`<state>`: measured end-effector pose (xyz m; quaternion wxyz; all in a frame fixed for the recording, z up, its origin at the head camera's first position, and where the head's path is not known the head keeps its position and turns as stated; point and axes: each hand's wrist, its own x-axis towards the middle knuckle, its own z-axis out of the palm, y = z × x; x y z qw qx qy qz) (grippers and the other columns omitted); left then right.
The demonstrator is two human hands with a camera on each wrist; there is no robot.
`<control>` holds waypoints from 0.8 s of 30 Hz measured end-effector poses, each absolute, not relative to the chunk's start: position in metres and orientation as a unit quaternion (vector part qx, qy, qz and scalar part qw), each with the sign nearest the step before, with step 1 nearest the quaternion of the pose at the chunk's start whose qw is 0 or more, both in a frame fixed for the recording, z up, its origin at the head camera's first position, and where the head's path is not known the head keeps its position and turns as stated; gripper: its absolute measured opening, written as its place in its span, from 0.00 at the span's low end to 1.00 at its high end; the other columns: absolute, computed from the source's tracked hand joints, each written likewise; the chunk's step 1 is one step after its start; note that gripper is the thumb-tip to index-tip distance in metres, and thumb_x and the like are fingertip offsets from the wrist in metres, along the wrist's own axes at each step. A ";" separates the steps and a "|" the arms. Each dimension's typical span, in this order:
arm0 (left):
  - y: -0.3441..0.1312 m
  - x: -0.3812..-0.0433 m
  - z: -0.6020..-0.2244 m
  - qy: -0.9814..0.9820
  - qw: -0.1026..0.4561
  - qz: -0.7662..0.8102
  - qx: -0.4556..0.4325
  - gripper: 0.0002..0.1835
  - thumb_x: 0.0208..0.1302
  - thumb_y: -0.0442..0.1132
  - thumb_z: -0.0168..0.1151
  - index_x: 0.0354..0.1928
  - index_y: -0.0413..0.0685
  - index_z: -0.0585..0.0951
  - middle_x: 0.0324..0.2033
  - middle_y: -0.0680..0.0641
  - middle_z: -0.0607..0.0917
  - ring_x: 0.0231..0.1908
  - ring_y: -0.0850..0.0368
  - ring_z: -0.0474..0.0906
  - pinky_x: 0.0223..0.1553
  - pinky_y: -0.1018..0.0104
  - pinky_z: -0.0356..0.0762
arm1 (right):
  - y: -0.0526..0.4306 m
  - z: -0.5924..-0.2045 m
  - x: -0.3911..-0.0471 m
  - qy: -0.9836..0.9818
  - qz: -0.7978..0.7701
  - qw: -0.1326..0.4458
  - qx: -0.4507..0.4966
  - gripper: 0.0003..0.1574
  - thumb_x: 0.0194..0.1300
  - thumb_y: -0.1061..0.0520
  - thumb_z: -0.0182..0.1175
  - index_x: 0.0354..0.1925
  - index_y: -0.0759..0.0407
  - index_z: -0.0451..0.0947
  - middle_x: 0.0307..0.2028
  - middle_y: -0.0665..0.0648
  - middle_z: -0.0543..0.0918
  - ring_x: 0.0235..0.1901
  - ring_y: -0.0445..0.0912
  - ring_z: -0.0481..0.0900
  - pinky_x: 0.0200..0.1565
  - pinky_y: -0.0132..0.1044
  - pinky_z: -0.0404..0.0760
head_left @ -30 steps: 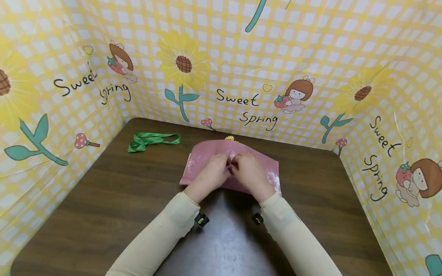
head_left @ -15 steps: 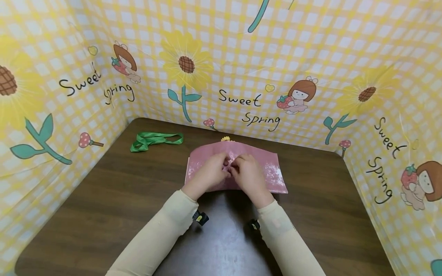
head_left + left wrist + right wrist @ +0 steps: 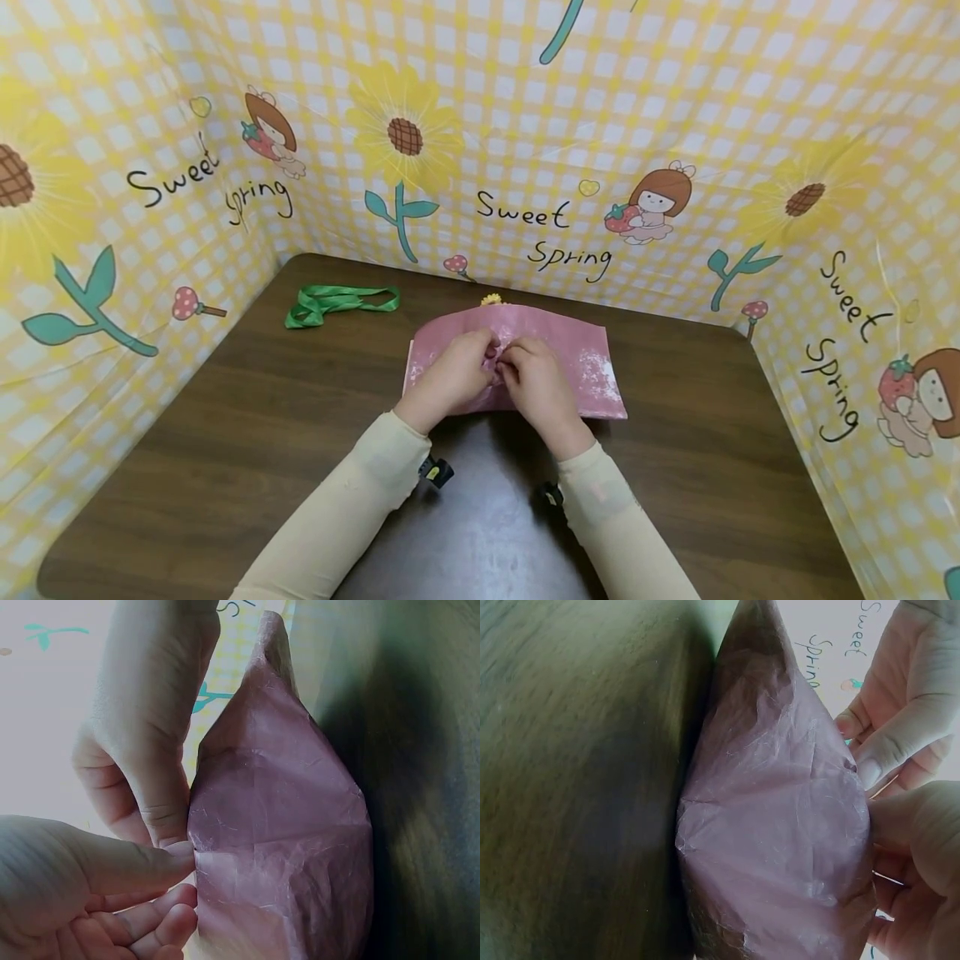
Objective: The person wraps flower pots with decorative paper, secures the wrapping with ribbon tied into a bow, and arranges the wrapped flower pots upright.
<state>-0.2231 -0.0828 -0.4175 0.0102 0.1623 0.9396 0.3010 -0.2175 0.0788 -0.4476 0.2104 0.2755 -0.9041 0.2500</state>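
Brown tabletop (image 3: 187,417) | pink sheet (image 3: 772,825), frame centre: I judge folding partly done, gathering unfinished | left hand (image 3: 459,369) and right hand (image 3: 542,383) — together, pinching its edge | green ribbon (image 3: 309,308), left of centre — untouched

Ribbon (image 3: 341,306) lies left of the sheet (image 3: 585,367), seemingly 1 flower (image 3: 491,299) behind.

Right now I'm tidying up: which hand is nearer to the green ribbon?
Left. The left hand is at the pink wrapping, right of the green ribbon and closer to the person; the right hand, also there, is farther right.
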 end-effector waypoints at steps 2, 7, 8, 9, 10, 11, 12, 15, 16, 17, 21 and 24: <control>-0.083 -0.222 -0.417 0.940 0.010 0.300 0.163 0.15 0.63 0.32 0.68 0.51 0.39 0.79 0.43 0.42 0.84 0.44 0.49 0.79 0.53 0.55 0.80 | 0.078 -0.447 -0.216 -0.904 0.252 0.209 0.276 0.02 0.65 0.62 0.69 0.36 0.61 0.87 0.39 0.54 0.84 0.44 0.51 0.81 0.53 0.46 0.79; -0.093 -0.219 -0.414 0.936 0.006 0.308 0.172 0.17 0.66 0.32 0.66 0.55 0.37 0.79 0.47 0.40 0.85 0.48 0.48 0.81 0.56 0.53 0.80 | 0.077 -0.446 -0.215 -0.907 0.251 0.204 0.271 0.02 0.63 0.61 0.71 0.36 0.60 0.87 0.39 0.53 0.83 0.44 0.51 0.81 0.52 0.46 0.79; -0.098 -0.219 -0.412 0.935 0.005 0.312 0.169 0.17 0.67 0.33 0.65 0.57 0.37 0.79 0.48 0.40 0.85 0.49 0.47 0.81 0.57 0.52 0.80 | 0.077 -0.446 -0.216 -0.908 0.248 0.203 0.269 0.02 0.63 0.61 0.71 0.36 0.59 0.87 0.39 0.53 0.83 0.44 0.51 0.81 0.52 0.45 0.78; -0.104 -0.219 -0.411 0.934 -0.001 0.315 0.166 0.18 0.68 0.34 0.65 0.57 0.36 0.79 0.49 0.39 0.85 0.50 0.46 0.81 0.57 0.51 0.80 | 0.077 -0.446 -0.216 -0.909 0.247 0.201 0.268 0.02 0.63 0.61 0.70 0.36 0.59 0.87 0.39 0.53 0.83 0.44 0.51 0.81 0.52 0.45 0.78; -0.111 -0.219 -0.410 0.934 -0.007 0.320 0.159 0.18 0.68 0.35 0.65 0.57 0.35 0.79 0.50 0.38 0.85 0.51 0.44 0.82 0.57 0.50 0.79 | 0.077 -0.446 -0.216 -0.910 0.246 0.199 0.268 0.02 0.63 0.61 0.70 0.36 0.59 0.86 0.39 0.53 0.83 0.44 0.51 0.81 0.52 0.45 0.78; -0.119 -0.218 -0.409 0.935 -0.014 0.322 0.148 0.19 0.69 0.36 0.64 0.58 0.34 0.79 0.51 0.36 0.84 0.53 0.42 0.81 0.58 0.48 0.79 | 0.077 -0.446 -0.216 -0.911 0.245 0.196 0.267 0.02 0.64 0.60 0.70 0.36 0.58 0.87 0.39 0.53 0.83 0.43 0.51 0.81 0.52 0.45 0.79; -0.129 -0.218 -0.409 0.937 -0.017 0.324 0.130 0.20 0.70 0.37 0.64 0.59 0.34 0.78 0.51 0.35 0.84 0.53 0.41 0.81 0.58 0.47 0.78 | 0.078 -0.445 -0.216 -0.912 0.244 0.194 0.266 0.02 0.64 0.60 0.70 0.36 0.58 0.86 0.39 0.52 0.82 0.43 0.50 0.81 0.52 0.45 0.79; -0.160 -0.216 -0.414 0.941 -0.015 0.331 0.062 0.22 0.72 0.42 0.60 0.59 0.32 0.77 0.53 0.33 0.82 0.54 0.38 0.80 0.57 0.44 0.78 | 0.079 -0.445 -0.216 -0.913 0.244 0.192 0.264 0.02 0.65 0.59 0.70 0.36 0.58 0.87 0.38 0.52 0.82 0.43 0.50 0.81 0.52 0.45 0.79; -0.171 -0.215 -0.417 0.942 -0.003 0.334 0.037 0.23 0.73 0.43 0.58 0.60 0.32 0.75 0.53 0.32 0.82 0.54 0.39 0.80 0.55 0.44 0.78 | 0.079 -0.444 -0.216 -0.914 0.244 0.191 0.263 0.03 0.65 0.59 0.70 0.36 0.58 0.87 0.38 0.52 0.82 0.43 0.50 0.80 0.52 0.45 0.79; -0.180 -0.214 -0.421 0.941 0.014 0.337 0.016 0.24 0.75 0.45 0.57 0.60 0.32 0.74 0.53 0.32 0.81 0.52 0.39 0.80 0.53 0.45 0.80 | 0.079 -0.444 -0.216 -0.914 0.243 0.192 0.262 0.03 0.65 0.59 0.70 0.36 0.58 0.87 0.38 0.52 0.82 0.43 0.50 0.80 0.52 0.44 0.79; -0.205 -0.212 -0.436 0.911 0.112 0.395 -0.034 0.24 0.78 0.49 0.53 0.59 0.33 0.75 0.47 0.36 0.83 0.41 0.46 0.80 0.39 0.56 0.80 | 0.079 -0.444 -0.215 -0.913 0.240 0.198 0.263 0.03 0.63 0.59 0.70 0.35 0.58 0.86 0.37 0.51 0.82 0.43 0.50 0.80 0.52 0.44 0.78; -0.210 -0.211 -0.446 0.868 0.179 0.461 -0.052 0.22 0.78 0.46 0.53 0.58 0.33 0.76 0.42 0.39 0.84 0.37 0.52 0.79 0.33 0.62 0.77 | 0.079 -0.444 -0.215 -0.915 0.237 0.196 0.261 0.03 0.63 0.59 0.70 0.36 0.58 0.87 0.38 0.51 0.82 0.43 0.50 0.80 0.53 0.44 0.78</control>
